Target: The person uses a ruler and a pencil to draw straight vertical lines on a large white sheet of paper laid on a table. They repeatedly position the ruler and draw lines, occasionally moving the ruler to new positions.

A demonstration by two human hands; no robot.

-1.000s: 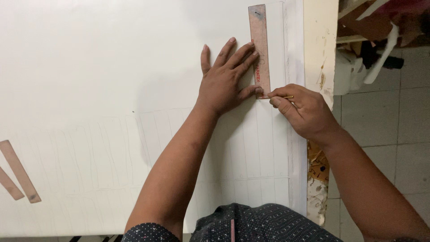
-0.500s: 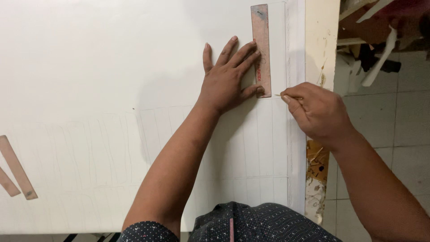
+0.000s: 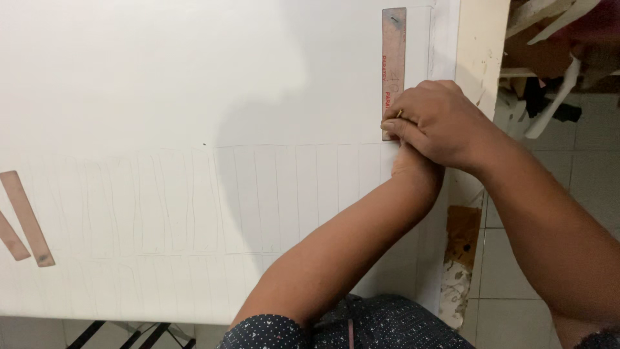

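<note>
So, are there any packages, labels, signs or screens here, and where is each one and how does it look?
No packages, signs or screens show.
Ruler: a long, narrow, brownish strip with red printing along one edge, standing upright near the top right of the white sheet, its lower end under the right hand.

Workshop: ruled sheet (image 3: 194,194), wooden ruler (image 3: 394,58)

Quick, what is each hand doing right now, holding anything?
Left hand: almost wholly hidden under the right hand; open or closed cannot be told.
Right hand: closed, fingers pinching a thin pencil against the wooden ruler.
</note>
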